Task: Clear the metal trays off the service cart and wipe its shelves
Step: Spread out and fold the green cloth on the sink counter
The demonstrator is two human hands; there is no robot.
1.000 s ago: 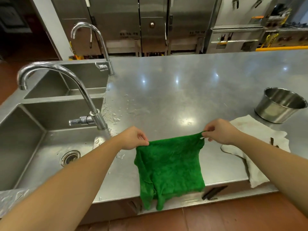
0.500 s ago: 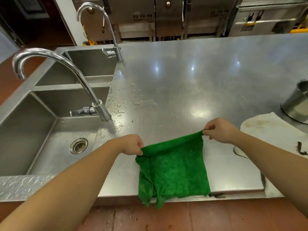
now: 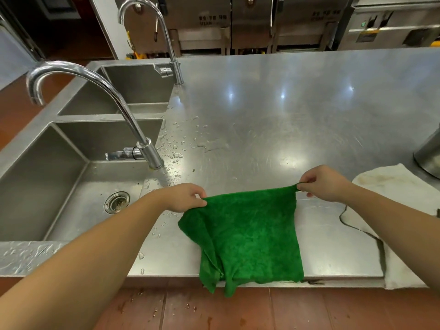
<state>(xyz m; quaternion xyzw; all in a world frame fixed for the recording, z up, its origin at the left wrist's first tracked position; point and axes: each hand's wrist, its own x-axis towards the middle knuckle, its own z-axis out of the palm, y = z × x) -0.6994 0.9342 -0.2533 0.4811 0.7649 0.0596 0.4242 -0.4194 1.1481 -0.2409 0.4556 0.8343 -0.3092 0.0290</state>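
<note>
Green cloth [image 3: 247, 232] stretched taut along its top edge between both hands, at the near edge of the desk [image 3: 273, 110]. Lower part lying on the steel, bottom hem hanging over the front lip above the red tiled floor [image 3: 238, 310]. Top left corner pinched by the curled fingers [image 3: 198, 196] of the left hand [image 3: 184, 197], top right corner by the fingers [image 3: 307, 180] of the right hand [image 3: 322, 183]; both grips narrow, closed on fabric.

Just right of it and apart, a stained white cloth [image 3: 395, 184] flat on the desk, draped over the same front edge. Beyond that, cut off at the right border, part of a metal pot [image 3: 428, 156]. To the left, water drops [image 3: 176, 148] scattered on the steel beside a curved tap [image 3: 95, 86] and the near sink basin [image 3: 59, 186] with its drain [image 3: 117, 202]. Farther back, a second basin [image 3: 133, 84] and a second tap [image 3: 154, 27].
</note>
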